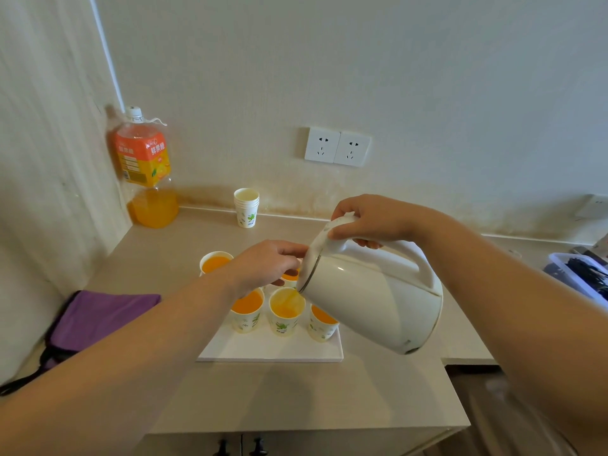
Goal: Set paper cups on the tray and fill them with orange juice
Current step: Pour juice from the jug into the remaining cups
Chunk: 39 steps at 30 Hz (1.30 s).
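Head view: a juice bottle (144, 166) stands far left on the worktop (296, 396). The left grip (263, 264), fingers loosely bent, apparently touches the lid of the tilted kettle (371, 297) above juice-filled paper cups (245, 324) on the tray (269, 352). The right grip (368, 218) wraps the kettle's handle.

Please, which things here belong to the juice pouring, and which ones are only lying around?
In use: white kettle in the right hand, left hand at its lid, filled paper cups, tray, juice bottle, spare cup stack.
Lying about: purple cloth, wall sockets, plastic box.
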Each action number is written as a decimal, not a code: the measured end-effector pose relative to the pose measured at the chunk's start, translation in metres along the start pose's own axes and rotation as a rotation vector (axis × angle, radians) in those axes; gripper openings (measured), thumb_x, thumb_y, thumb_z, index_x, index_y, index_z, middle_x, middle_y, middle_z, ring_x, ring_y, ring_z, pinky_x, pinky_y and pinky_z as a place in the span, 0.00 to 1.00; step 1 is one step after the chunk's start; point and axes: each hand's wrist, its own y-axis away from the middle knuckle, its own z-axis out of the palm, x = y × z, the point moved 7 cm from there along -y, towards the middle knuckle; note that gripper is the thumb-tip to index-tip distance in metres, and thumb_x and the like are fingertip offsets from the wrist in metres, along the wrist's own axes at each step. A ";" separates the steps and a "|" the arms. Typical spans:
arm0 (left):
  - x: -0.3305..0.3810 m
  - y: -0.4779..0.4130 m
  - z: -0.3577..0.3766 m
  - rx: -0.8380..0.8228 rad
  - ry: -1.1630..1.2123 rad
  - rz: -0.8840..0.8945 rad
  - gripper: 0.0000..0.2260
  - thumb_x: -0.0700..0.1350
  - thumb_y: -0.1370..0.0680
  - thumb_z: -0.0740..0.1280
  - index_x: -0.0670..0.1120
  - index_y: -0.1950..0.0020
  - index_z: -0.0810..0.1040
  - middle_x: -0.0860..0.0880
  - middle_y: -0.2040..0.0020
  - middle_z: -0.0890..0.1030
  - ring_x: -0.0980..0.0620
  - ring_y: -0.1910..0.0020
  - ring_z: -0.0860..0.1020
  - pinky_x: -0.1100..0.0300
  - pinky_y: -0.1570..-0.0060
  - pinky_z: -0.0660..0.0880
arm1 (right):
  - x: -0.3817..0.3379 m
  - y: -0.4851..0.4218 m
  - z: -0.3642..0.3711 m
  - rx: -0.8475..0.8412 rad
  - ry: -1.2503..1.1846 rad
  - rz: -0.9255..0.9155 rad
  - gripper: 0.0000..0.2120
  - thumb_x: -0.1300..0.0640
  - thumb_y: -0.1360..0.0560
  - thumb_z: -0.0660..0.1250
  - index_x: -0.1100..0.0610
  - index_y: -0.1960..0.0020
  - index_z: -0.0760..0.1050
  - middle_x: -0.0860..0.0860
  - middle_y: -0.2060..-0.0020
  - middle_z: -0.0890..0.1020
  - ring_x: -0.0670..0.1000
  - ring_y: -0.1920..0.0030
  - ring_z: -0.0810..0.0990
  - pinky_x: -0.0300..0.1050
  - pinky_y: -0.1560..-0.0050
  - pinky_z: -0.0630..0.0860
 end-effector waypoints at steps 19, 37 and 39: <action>0.002 0.004 0.008 0.030 0.017 -0.018 0.18 0.40 0.21 0.58 0.57 0.37 0.77 0.55 0.43 0.81 0.56 0.45 0.79 0.60 0.48 0.75 | 0.001 0.001 0.002 -0.024 0.072 -0.031 0.14 0.45 0.25 0.65 0.54 0.47 0.74 0.51 0.68 0.79 0.47 0.72 0.74 0.42 0.61 0.75; 0.006 0.012 0.006 0.041 0.028 -0.002 0.15 0.42 0.20 0.60 0.58 0.39 0.78 0.55 0.44 0.81 0.55 0.45 0.79 0.58 0.46 0.75 | -0.007 0.005 -0.001 -0.015 0.097 -0.024 0.15 0.43 0.24 0.64 0.54 0.48 0.75 0.50 0.69 0.78 0.46 0.72 0.74 0.42 0.61 0.74; 0.008 0.012 0.006 0.034 0.022 0.004 0.15 0.43 0.20 0.59 0.57 0.38 0.77 0.55 0.44 0.81 0.55 0.45 0.79 0.57 0.45 0.75 | -0.008 0.006 -0.001 -0.010 0.097 -0.025 0.15 0.43 0.24 0.64 0.54 0.48 0.75 0.50 0.70 0.78 0.46 0.72 0.74 0.42 0.60 0.74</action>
